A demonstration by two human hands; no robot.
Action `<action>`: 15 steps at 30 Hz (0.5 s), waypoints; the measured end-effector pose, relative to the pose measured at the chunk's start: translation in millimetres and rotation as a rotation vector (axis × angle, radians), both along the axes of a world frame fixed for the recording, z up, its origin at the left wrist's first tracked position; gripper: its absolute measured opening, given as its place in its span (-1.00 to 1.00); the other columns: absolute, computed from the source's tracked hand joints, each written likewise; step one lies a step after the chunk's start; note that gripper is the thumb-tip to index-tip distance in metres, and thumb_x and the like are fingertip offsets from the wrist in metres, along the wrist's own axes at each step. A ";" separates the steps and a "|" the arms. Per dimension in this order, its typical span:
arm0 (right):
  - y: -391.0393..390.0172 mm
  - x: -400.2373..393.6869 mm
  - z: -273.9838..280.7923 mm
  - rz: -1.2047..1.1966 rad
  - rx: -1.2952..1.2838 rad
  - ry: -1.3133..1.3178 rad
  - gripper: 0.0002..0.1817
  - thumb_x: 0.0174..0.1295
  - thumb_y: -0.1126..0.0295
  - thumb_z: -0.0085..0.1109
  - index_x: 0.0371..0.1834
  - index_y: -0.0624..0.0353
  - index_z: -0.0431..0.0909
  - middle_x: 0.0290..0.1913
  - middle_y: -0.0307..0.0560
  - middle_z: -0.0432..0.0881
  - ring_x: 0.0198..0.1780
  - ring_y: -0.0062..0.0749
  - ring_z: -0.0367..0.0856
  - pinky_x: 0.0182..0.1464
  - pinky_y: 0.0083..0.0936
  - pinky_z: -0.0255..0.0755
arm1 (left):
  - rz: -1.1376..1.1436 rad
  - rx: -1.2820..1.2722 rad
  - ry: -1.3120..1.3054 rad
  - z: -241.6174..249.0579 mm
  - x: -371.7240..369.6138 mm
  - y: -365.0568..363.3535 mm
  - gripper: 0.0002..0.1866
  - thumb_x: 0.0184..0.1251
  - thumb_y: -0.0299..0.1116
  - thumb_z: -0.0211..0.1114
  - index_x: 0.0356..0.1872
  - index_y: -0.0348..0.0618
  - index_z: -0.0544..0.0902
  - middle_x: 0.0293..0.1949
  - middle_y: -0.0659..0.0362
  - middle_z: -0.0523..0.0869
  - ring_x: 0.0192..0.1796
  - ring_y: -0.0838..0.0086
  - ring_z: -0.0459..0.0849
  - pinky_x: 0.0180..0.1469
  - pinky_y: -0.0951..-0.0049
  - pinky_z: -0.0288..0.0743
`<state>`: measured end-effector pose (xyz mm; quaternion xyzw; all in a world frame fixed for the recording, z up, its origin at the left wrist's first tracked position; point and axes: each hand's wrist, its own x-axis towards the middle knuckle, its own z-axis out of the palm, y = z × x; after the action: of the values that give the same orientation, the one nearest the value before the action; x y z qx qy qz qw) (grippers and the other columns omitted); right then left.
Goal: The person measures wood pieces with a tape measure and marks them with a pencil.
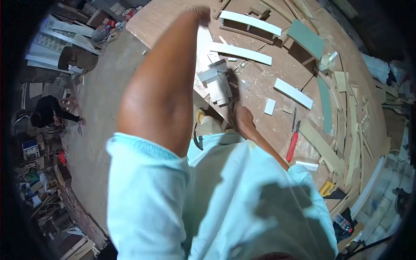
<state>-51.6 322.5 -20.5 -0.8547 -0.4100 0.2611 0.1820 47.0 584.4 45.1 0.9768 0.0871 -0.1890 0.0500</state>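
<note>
At the far left, beyond the bare floor, a person in dark clothes (48,110) bends low beside piled scrap. Next, my left arm, reaching up over the table (145,21); my left hand (199,14) is blurred at the top of the view, at the upper end of a long white board (203,45), and I cannot tell whether its fingers are open or closed. Lower on that board, towards my body: a cluster of white pieces (217,82), one lying crosswise. Just right of its lower end, my right hand (245,118), fingers looking curled in; whether they grip anything, I cannot tell. Above and to the right, a curved white strip (242,53), then a curved white-topped frame (251,24). Further right, a small white block (269,106), a red-handled tool (293,145), a white bar (293,93) and a green-topped wooden box (306,40). Last, a green strip (324,104), a yellow handle (327,188) and loose wooden strips (353,130) along the table's right side
</note>
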 end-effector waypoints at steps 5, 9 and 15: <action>15.3 -2.8 4.8 -0.034 -0.138 0.022 -0.71 0.07 0.31 -0.26 -0.34 0.36 0.32 -0.53 0.24 0.49 -0.43 0.06 0.49 -0.40 -0.18 0.36 | 0.255 0.076 0.161 -26.4 -99.1 32.4 -0.51 -0.35 0.00 0.34 -0.47 -0.25 0.57 -0.45 0.05 0.59 -0.44 0.31 0.52 -0.34 0.30 0.42; 11.5 -4.5 9.9 -0.041 -0.106 -0.023 -0.74 0.10 0.33 -0.28 -0.39 0.37 0.25 -0.51 0.29 0.48 -0.38 0.07 0.49 -0.31 -0.22 0.36 | 0.402 0.044 0.449 -39.5 -96.7 -19.8 -0.44 -0.34 -0.07 0.35 -0.18 -0.04 0.49 -0.24 0.07 0.55 -0.20 0.31 0.53 -0.20 0.34 0.40; 3.8 -7.1 12.4 -0.023 0.004 -0.036 -0.77 0.10 0.38 -0.29 -0.40 0.38 0.27 -0.55 0.29 0.47 -0.41 0.04 0.50 -0.37 -0.22 0.36 | 0.417 -0.070 -0.286 -76.9 -131.3 -34.8 -0.75 -0.12 -0.38 0.16 -0.37 -0.32 0.49 -0.31 -0.03 0.56 -0.24 0.20 0.55 -0.24 0.25 0.42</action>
<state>-58.7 326.3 -8.1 -0.8637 -0.4038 0.2426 0.1793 -84.3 549.6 -31.8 0.9522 0.2722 -0.0372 0.1334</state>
